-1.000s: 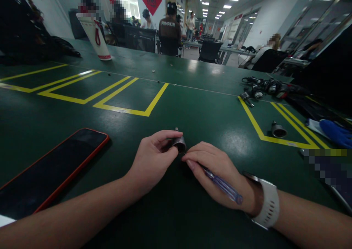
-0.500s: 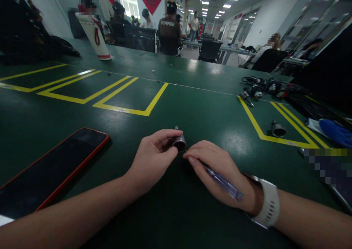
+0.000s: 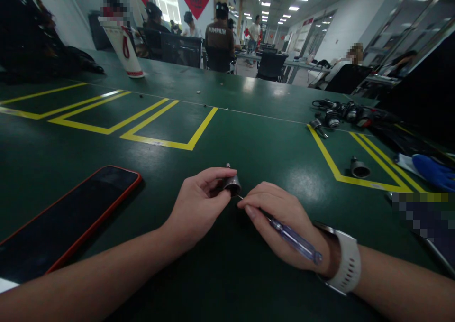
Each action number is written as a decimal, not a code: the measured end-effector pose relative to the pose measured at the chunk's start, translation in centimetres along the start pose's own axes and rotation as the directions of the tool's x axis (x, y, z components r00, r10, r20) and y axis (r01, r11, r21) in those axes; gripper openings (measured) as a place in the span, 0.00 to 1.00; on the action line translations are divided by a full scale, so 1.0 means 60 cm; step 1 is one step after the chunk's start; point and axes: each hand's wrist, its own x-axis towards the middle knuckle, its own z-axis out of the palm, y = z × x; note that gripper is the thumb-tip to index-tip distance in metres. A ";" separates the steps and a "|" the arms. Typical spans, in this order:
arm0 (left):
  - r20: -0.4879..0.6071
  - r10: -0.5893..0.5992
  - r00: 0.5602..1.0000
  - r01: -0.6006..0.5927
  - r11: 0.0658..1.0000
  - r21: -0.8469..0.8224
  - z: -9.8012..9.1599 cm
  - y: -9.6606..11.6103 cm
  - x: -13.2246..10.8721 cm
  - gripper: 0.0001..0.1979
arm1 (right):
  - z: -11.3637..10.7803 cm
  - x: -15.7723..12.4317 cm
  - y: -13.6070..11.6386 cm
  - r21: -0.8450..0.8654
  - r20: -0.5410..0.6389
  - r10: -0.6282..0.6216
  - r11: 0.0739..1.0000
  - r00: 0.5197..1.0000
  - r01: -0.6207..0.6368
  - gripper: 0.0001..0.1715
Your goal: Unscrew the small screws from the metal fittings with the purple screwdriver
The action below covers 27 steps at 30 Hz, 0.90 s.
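Observation:
My left hand pinches a small cup-shaped metal part between thumb and fingers, its hollow mouth tilted toward me. A thin stem sticks up behind the part. In my right hand is a slim screwdriver with a clear purple handle, held like a pen. The screwdriver's thin shaft points at the mouth of the metal part; whether the tip touches it I cannot tell. A similar metal part lies to the right, inside a yellow taped outline.
A phone in an orange case lies at left on the green table. At the right are dark metal parts with cables, a blue-and-white glove and a blurred-out device. A paper cup stands at the back left; people sit beyond.
The screwdriver has slid slightly back toward my right wrist, so more of its thin shaft shows. My left hand and the metal part have barely moved.

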 end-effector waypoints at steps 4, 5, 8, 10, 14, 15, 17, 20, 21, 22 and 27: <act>0.000 0.009 1.000 -0.009 0.999 0.035 -0.001 0.000 0.000 0.16 | 0.001 0.001 0.001 0.001 0.013 0.010 1.000 1.000 -0.010 0.11; 0.003 0.009 1.000 -0.009 0.999 0.038 -0.001 0.000 0.001 0.16 | 0.001 0.001 0.002 0.004 0.020 0.016 1.000 1.000 -0.016 0.11; 0.023 0.024 0.999 -0.025 0.999 0.040 -0.002 0.000 0.002 0.17 | 0.003 0.000 0.005 0.010 0.032 0.025 1.000 0.999 -0.026 0.10; 0.021 0.056 0.998 -0.057 0.997 0.047 -0.002 -0.001 0.002 0.17 | 0.004 -0.001 0.008 0.017 0.037 0.034 0.999 0.999 -0.035 0.09; 0.011 0.119 0.993 -0.120 0.989 0.081 -0.003 -0.001 0.001 0.16 | 0.004 -0.002 0.012 0.035 0.029 0.060 0.998 0.998 -0.061 0.09; 0.015 0.124 0.992 -0.125 0.988 0.093 -0.003 -0.001 0.000 0.16 | 0.004 -0.002 0.013 0.040 0.025 0.066 0.997 0.998 -0.067 0.09; 0.026 0.131 0.991 -0.134 0.984 0.121 -0.003 0.001 0.000 0.16 | 0.004 -0.001 0.013 0.053 0.025 0.074 0.996 0.997 -0.075 0.09; 0.034 0.137 0.990 -0.141 0.978 0.152 -0.003 0.004 0.000 0.16 | 0.004 0.000 0.013 0.068 0.016 0.086 0.994 0.996 -0.087 0.09; 0.032 0.137 0.990 -0.141 0.978 0.152 -0.002 0.005 0.000 0.15 | 0.003 0.000 0.012 0.070 0.012 0.092 0.993 0.996 -0.093 0.09; 0.029 0.135 0.990 -0.138 0.980 0.145 -0.002 0.005 0.001 0.15 | 0.003 0.000 0.012 0.072 0.009 0.095 0.993 0.995 -0.095 0.09; 0.020 0.101 0.995 -0.103 0.990 0.094 -0.002 0.004 0.000 0.15 | 0.003 -0.001 0.011 0.079 0.016 0.080 0.994 0.997 -0.081 0.10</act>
